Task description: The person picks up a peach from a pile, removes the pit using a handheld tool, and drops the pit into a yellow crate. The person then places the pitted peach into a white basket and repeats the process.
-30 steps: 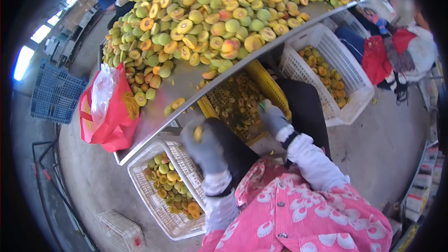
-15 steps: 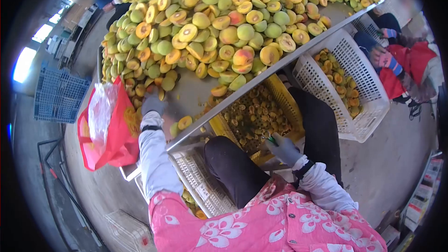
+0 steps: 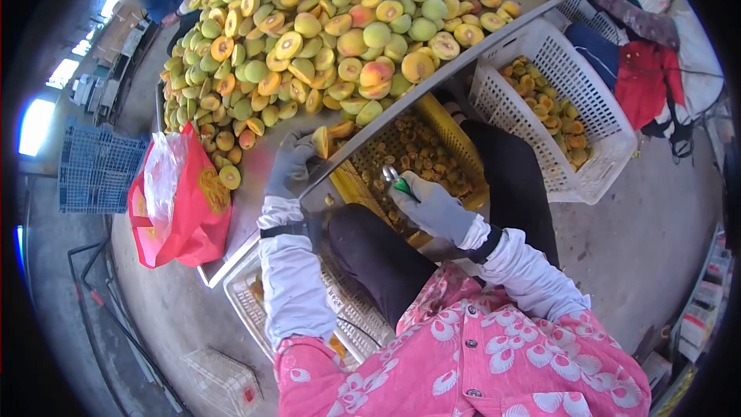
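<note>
My left hand [image 3: 290, 164], in a grey glove, is closed on a yellow-fleshed peach half [image 3: 320, 141] at the metal table's near edge. Its fingers pinch the fruit from the left side. In my gloved right hand [image 3: 438, 208] is a small green-handled tool [image 3: 403, 188] with a shiny metal tip pointing up and left. That hand is over a yellow crate [image 3: 467, 150] holding many small cut fruit pieces. A large heap of halved peaches [image 3: 363, 38] covers the table beyond both hands.
A red bag [image 3: 185, 220] with clear plastic hangs at the table's left corner. White crates with fruit stand right [image 3: 598, 120] and below my left arm [image 3: 251, 313]. Blue crates [image 3: 100, 166] are farther left. Other people sit by the table at upper left and upper right.
My left hand has drawn back from the heap toward the right, now with a peach half. My right hand has risen up and left with the tool. A co-worker's arm now reaches onto the table.
</note>
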Demonstrator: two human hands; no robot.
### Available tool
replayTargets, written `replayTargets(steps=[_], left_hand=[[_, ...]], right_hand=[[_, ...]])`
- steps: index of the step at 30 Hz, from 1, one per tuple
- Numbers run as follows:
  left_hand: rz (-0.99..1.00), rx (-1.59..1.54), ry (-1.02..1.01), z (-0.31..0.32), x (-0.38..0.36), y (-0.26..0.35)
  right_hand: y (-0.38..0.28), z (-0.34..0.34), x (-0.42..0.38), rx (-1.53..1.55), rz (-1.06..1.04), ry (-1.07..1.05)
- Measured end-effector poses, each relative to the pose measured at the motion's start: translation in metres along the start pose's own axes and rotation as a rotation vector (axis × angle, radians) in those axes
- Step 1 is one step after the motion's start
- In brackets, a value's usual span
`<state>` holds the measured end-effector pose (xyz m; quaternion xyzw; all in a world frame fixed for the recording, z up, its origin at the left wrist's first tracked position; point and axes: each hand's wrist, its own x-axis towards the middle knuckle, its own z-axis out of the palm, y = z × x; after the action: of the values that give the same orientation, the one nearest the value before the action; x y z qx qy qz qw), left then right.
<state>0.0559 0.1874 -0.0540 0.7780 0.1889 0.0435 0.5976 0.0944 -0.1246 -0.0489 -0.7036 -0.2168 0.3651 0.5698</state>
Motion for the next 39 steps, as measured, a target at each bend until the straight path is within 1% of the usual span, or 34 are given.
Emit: replayTargets(steps=[1,2,3,4,5,6,7,8,9,10,11,13,14,15,16,17,19,20,21,22,23,24,25,26,27,28,29,30,31,32,33,35,36,39], left_hand=[[0.295,0.083,-0.041,0.002,0.001,-0.002],[0.042,-0.599,-0.184,-0.002,0.002,-0.003],[0.047,-0.596,-0.197,0.009,-0.003,0.008],[0.018,-0.597,-0.107,0.033,-0.013,0.027],[-0.014,-0.6,-0.016,0.057,-0.022,0.04],[-0.002,-0.5,0.083,0.079,-0.024,0.045],[-0.009,-0.502,0.068,0.096,-0.028,0.043],[0.062,-0.455,0.108,0.11,-0.03,0.042],[0.136,-0.41,0.147,0.122,-0.029,0.041],[0.151,-0.425,0.216,0.132,-0.03,0.037],[0.143,-0.436,0.206,0.137,-0.03,0.031],[0.069,-0.508,0.112,0.148,-0.031,0.012],[0.048,-0.513,0.101,0.157,-0.032,0.002],[-0.047,-0.484,0.059,0.166,-0.032,-0.006],[-0.136,-0.454,0.017,0.175,-0.027,-0.015],[-0.152,-0.457,0.007,0.182,-0.018,-0.024],[-0.426,-0.398,0.034,0.2,0.005,-0.057],[-0.307,-0.232,-0.007,0.208,0.02,-0.106],[-0.33,-0.235,-0.017,0.213,0.035,-0.146],[-0.254,0.256,-0.093,0.218,0.051,-0.181],[-0.153,0.74,-0.173,0.226,0.065,-0.203],[-0.163,0.729,-0.191,0.237,0.075,-0.214],[0.027,1.011,-0.304,0.251,0.082,-0.226],[0.23,1.282,-0.416,0.264,0.087,-0.243],[0.22,1.265,-0.432,0.28,0.093,-0.263],[0.193,1.21,-0.36,0.296,0.097,-0.284],[0.16,1.157,-0.287,0.309,0.1,-0.306],[0.273,1.271,-0.327,0.319,0.103,-0.321],[0.389,1.383,-0.361,0.327,0.11,-0.322],[0.312,1.551,-0.307,0.344,0.116,-0.321],[0.28,1.523,-0.329,0.349,0.122,-0.324],[0.234,1.404,-0.392,0.35,0.128,-0.33],[0.238,1.344,-0.42,0.344,0.13,-0.325],[0.245,1.106,-0.437,0.32,0.128,-0.295]], right_hand=[[-0.005,0.0,0.0,-0.002,-0.013,0.016],[-0.011,0.001,-0.001,-0.03,-0.042,0.042],[-0.015,0.003,-0.002,-0.057,-0.065,0.066],[-0.021,0.004,-0.002,-0.034,-0.102,0.065],[-0.028,0.002,0.006,-0.036,-0.096,0.072],[-0.035,-0.002,0.017,0.072,-0.043,0.09],[-0.037,-0.007,0.023,0.184,0.008,0.112],[-0.026,-0.012,0.029,0.184,0.011,0.126],[-0.006,-0.017,0.039,0.023,-0.011,0.238],[0.002,-0.023,0.04,-0.141,-0.025,0.348],[0.014,-0.031,0.032,-0.148,-0.012,0.356],[0.037,-0.043,-0.002,-0.092,0.162,0.22],[0.051,-0.044,-0.017,0.031,0.276,0.151],[0.065,-0.043,-0.031,0.162,0.387,0.084],[0.07,-0.043,-0.043,0.316,0.435,0.017],[0.074,-0.043,-0.05,0.322,0.452,0.024],[0.082,-0.044,-0.058,0.704,0.558,-0.074],[0.092,-0.046,-0.055,0.647,0.539,-0.125],[0.095,-0.047,-0.052,0.658,0.561,-0.12],[0.094,-0.048,-0.048,0.672,0.583,-0.107],[0.095,-0.051,-0.042,0.682,0.602,-0.092],[0.099,-0.054,-0.039,0.684,0.586,-0.094],[0.102,-0.057,-0.037,0.681,0.612,-0.085],[0.101,-0.058,-0.034,0.743,0.623,-0.039],[0.103,-0.059,-0.031,0.805,0.63,0.008],[0.107,-0.059,-0.029,0.91,0.686,0.05],[0.108,-0.06,-0.026,0.908,0.71,0.054],[0.106,-0.063,-0.023,0.881,0.745,0.099],[0.105,-0.065,-0.019,0.85,0.776,0.14],[0.105,-0.068,-0.017,0.834,0.807,0.138],[0.103,-0.072,-0.013,0.831,0.832,0.134],[0.099,-0.075,-0.009,0.771,0.955,0.15],[0.106,-0.072,-0.011,0.7,0.885,0.145],[0.098,-0.078,-0.007,0.806,0.875,0.174]])
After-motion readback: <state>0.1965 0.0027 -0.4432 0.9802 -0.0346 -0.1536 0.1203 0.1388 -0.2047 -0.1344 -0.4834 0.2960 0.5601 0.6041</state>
